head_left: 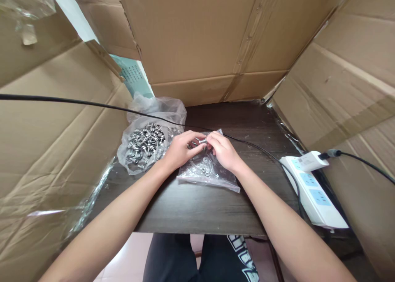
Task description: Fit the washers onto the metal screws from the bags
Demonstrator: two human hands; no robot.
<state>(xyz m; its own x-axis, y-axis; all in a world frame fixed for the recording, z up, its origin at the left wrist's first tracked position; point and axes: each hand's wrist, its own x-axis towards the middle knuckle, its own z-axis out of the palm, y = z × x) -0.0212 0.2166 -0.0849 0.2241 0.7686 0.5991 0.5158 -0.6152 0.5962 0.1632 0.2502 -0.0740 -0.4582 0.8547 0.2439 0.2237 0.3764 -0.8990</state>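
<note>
My left hand (182,149) pinches a small shiny metal bolt (203,141) between thumb and forefinger. From the other side, my right hand (222,150) closes its fingertips on the end of the same bolt; whether a nut or washer sits there is too small to tell. Beneath both hands lies a clear zip bag (222,184) with several small ring-shaped metal parts (205,160) on or in it. Left of my left hand, an open plastic bag (123,152) holds a heap of metal bolts (146,142).
Cardboard walls (197,35) enclose the dark wooden table (191,212) at the back and sides. A black cable (92,103) runs across above the bags. On the right lies a white power strip (314,191) with a plugged-in adapter (313,161). A light green printed sheet (134,74) shows at back left.
</note>
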